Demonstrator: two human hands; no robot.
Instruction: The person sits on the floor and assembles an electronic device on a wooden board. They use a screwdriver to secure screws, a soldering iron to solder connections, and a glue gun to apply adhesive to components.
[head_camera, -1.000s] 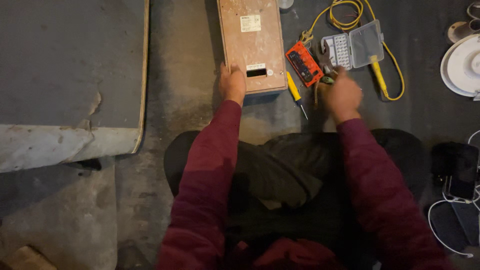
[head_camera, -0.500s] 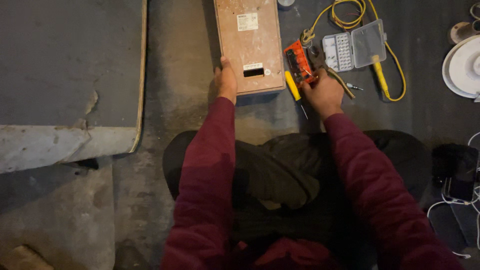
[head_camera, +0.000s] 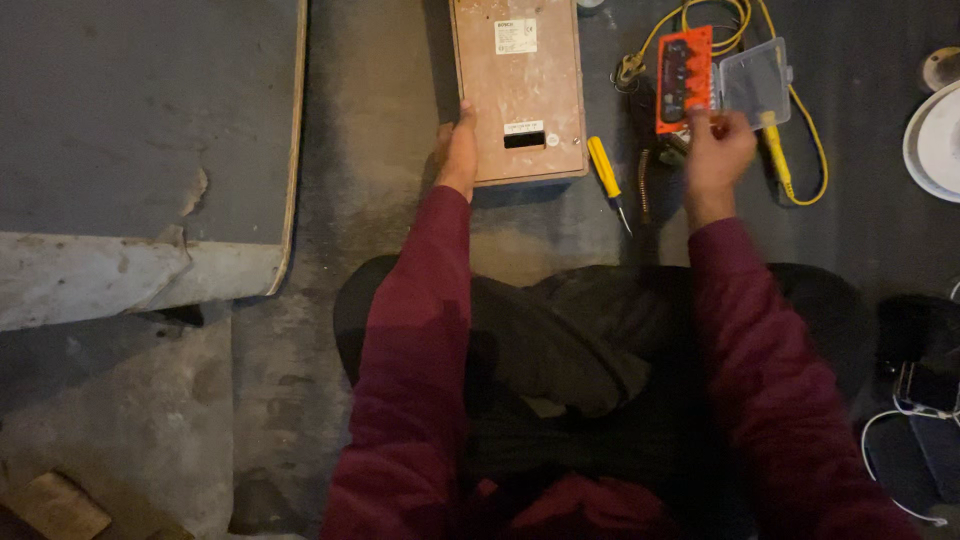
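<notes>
The left hand (head_camera: 458, 150) lay flat against the left edge of a flat rectangular brown panel (head_camera: 520, 90) on the rough concrete floor (head_camera: 380, 150), fingers stretched and not closed around it. A small white label sat near its far end. The right hand (head_camera: 715, 150) reached to an orange case with clear plastic lid (head_camera: 705, 80); I cannot tell its grip. A yellow-handled screwdriver (head_camera: 606, 175) lay between the hands.

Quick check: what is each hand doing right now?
Left hand: laid open against the left edge of the flat pinkish box, not gripping.
Right hand: raised at the orange bit case; grip cannot be told.
</notes>
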